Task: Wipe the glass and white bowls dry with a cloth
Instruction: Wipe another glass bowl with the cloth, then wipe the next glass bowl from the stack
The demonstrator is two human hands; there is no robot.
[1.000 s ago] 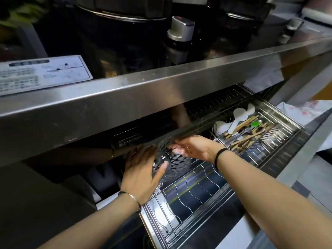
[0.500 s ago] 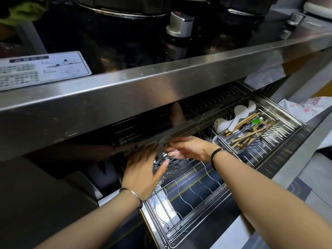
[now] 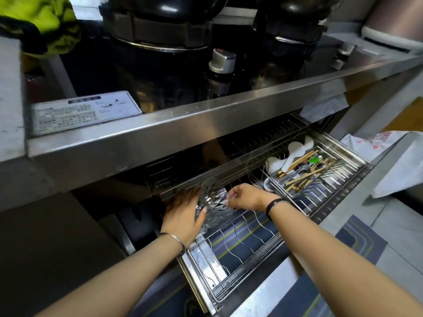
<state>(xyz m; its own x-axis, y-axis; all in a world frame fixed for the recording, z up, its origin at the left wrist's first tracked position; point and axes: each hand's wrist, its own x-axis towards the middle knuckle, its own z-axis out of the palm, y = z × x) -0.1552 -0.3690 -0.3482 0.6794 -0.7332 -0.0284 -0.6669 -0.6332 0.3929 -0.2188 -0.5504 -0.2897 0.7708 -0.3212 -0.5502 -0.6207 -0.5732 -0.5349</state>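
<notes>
The glass bowl is tilted on its side between the two hands, over the far left corner of the pulled-out wire rack; whether it touches the wires I cannot tell. The left hand lies flat against its side, fingers stretched out and thumb across the near face. The right hand is curled, pinching the bowl's opposite edge (blur hides the fingertips). Just right of that hand sits a cutlery tray holding spoons and chopsticks.
</notes>
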